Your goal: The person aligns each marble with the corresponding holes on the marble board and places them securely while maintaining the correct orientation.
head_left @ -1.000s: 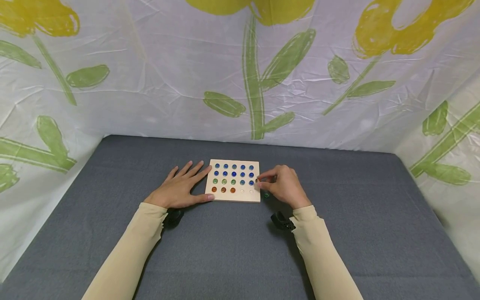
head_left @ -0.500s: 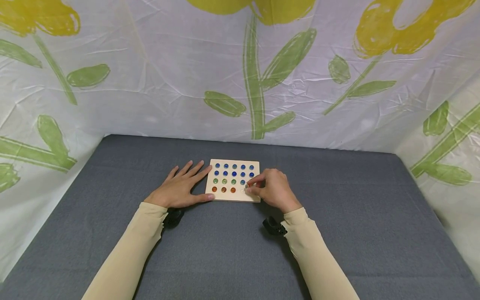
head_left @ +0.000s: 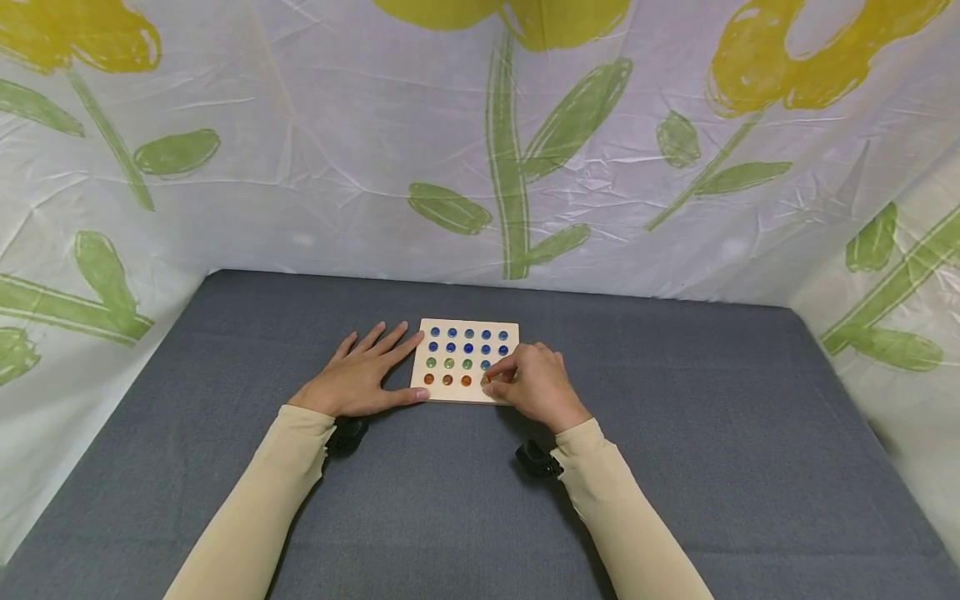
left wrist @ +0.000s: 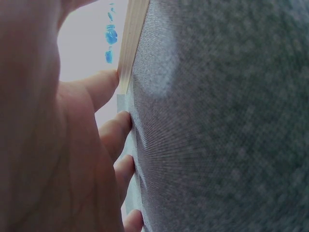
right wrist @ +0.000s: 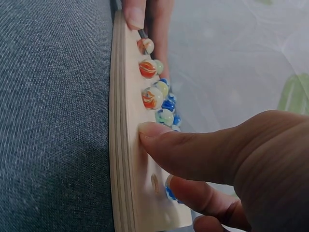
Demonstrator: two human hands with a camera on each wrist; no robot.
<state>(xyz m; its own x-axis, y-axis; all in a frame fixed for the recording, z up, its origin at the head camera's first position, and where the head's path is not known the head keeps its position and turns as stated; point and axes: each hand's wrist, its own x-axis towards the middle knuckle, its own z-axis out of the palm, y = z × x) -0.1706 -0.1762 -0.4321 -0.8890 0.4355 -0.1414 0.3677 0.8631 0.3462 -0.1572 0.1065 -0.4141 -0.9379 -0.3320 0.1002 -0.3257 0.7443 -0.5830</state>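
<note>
A pale wooden board (head_left: 465, 395) with rows of holes lies flat, bearing blue, green and orange marbles. My left hand (head_left: 358, 382) is spread beside its left end; the thumb and index finger touch the board and the other fingers rest on the cloth. My right hand (head_left: 543, 385) is over the board's front right part, pinching a small marble (head_left: 485, 379) between thumb and index finger at the fourth hole of the front row. In the right wrist view the thumb hides that marble. An orange-swirled marble (right wrist: 151, 98) sits in the neighbouring hole, and a bare hole (right wrist: 155, 183) shows near the right end.
A dark grey cloth (head_left: 450, 500) covers the table around the board. Behind and at both sides hangs a white sheet (head_left: 337, 167) painted with yellow flowers and green leaves.
My right hand has moved left from the board's right edge to the front row with the marble pinched. A green marble seen beside the board earlier is now out of sight. The left hand stays put.
</note>
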